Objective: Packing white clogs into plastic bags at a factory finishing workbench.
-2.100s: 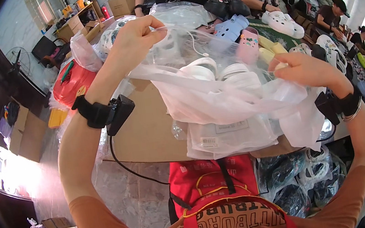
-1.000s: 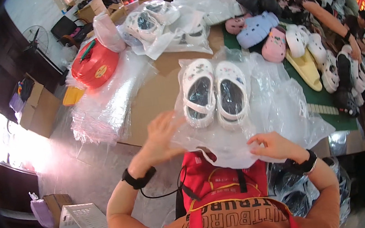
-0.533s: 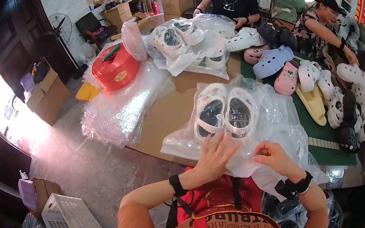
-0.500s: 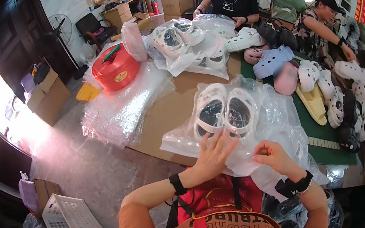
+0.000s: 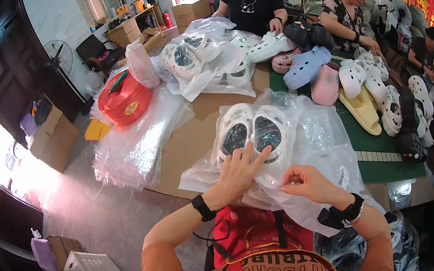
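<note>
A pair of white clogs (image 5: 277, 117) with dark insides lies side by side in a clear plastic bag (image 5: 318, 136) at the near edge of the table. My left hand (image 5: 237, 174) rests on the bag over the heel end of the clogs, its fingers spread. To its right, my right hand (image 5: 308, 182) pinches the bag's loose near edge between thumb and fingers. The plastic hangs over the table edge towards my red apron.
Flat clear bags (image 5: 131, 152) lie left, under a red twine roll (image 5: 127, 100). Bagged clogs (image 5: 202, 63) stand behind. Loose clogs (image 5: 306, 66) and a yellow slide (image 5: 361, 111) crowd the green mat (image 5: 381, 174). Two people work across the table; a person sits farther right.
The view has turned slightly, shifting the scene left. Plastic now lies over the heel straps, which showed more plainly before. Across the table, a person's hand has moved onto a clog.
</note>
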A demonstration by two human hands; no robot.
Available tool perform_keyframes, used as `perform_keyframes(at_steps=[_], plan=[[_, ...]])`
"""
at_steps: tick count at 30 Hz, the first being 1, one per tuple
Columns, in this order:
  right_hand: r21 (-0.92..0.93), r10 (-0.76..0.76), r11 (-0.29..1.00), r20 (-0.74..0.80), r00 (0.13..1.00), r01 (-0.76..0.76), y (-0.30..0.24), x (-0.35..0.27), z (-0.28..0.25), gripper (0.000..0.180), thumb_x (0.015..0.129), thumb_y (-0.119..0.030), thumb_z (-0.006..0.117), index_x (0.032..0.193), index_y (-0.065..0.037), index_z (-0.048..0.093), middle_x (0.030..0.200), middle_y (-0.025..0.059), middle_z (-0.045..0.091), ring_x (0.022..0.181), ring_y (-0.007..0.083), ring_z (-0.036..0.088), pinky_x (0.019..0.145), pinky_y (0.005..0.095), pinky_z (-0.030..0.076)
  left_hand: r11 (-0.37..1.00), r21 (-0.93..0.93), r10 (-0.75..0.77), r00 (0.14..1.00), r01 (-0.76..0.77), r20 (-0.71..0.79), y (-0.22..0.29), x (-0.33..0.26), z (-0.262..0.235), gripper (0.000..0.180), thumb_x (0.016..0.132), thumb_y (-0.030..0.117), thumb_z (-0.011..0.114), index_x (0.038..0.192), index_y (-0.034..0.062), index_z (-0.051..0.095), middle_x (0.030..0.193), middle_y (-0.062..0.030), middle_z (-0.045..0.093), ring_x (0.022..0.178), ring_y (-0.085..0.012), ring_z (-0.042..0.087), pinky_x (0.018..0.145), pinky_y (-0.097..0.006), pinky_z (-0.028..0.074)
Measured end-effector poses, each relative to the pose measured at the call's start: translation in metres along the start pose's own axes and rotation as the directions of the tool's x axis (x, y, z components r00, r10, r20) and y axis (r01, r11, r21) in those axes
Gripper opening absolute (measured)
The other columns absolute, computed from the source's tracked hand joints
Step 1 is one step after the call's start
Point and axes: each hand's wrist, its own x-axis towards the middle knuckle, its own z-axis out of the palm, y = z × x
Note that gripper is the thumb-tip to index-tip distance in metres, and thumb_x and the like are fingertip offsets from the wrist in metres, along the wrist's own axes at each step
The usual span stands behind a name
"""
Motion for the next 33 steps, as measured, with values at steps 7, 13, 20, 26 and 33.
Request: perform_keyframes(at_steps=[7,13,20,26,33], plan=[[0.074,-0.01,0.997,-0.034,0.999,0.013,-0.006,-0.005,-0.005,0.015,0.08,-0.01,0.064,0.09,-0.003,0.057,0.077,-0.0017,0.058,0.064,0.0021,0.046,0.057,0.0182,0.037,0.998,0.047,0.042,0.994,-0.038,-0.101,-0.002,0.006,0.005,0.078,0.062,0.005,0.06,0.135,0.0154,0.035,0.121,-0.0196,0.045,0.089,-0.0283,0.047,0.075,-0.04,0.036],[0.026,-0.023,0.999,-0.009,1.0,0.024,-0.001,-0.001,-0.005,0.014,0.08,-0.008,0.064,0.091,-0.005,0.057,0.078,-0.0047,0.056,0.063,0.0005,0.045,0.055,0.0162,0.035,0.994,0.021,-0.105,0.994,0.105,-0.002,-0.004,0.003,0.003,0.076,0.065,0.008,0.058,0.135,0.0253,0.035,0.126,-0.0179,0.043,0.099,-0.0293,0.045,0.079,-0.043,0.033],[-0.574,-0.413,0.808,-0.395,0.821,0.131,-0.03,-0.026,-0.051,0.017,0.074,-0.013,0.068,0.086,-0.006,0.059,0.076,0.0028,0.06,0.058,0.0087,0.046,0.051,0.0236,0.036,0.94,-0.043,-0.33,0.933,0.339,0.14,-0.037,-0.023,-0.006,0.079,0.069,0.002,0.052,0.137,0.0341,0.03,0.142,-0.0137,0.029,0.128,-0.0367,0.025,0.094,-0.065,0.018],[-0.907,-0.806,0.41,-0.313,0.503,0.092,-0.042,-0.042,-0.097,0.017,0.071,-0.011,0.067,0.086,-0.005,0.059,0.075,0.0065,0.059,0.065,0.0228,0.056,0.056,0.0311,0.042,0.818,-0.395,-0.442,0.896,0.418,0.032,-0.091,-0.056,0.001,0.078,0.069,-0.003,0.045,0.137,0.0333,0.033,0.144,-0.0233,0.015,0.129,-0.0436,0.023,0.101,-0.051,0.027],[-0.797,-0.435,0.593,-0.435,0.788,-0.113,0.066,-0.012,-0.082,0.022,0.075,-0.021,0.065,0.091,-0.007,0.058,0.083,0.0097,0.058,0.073,0.0278,0.06,0.063,0.0371,0.047,0.828,-0.323,-0.448,0.887,0.458,0.11,-0.086,-0.058,-0.008,0.076,0.069,-0.005,0.041,0.135,0.0325,0.035,0.141,-0.0289,0.018,0.117,-0.0421,0.043,0.09,-0.043,0.042]])
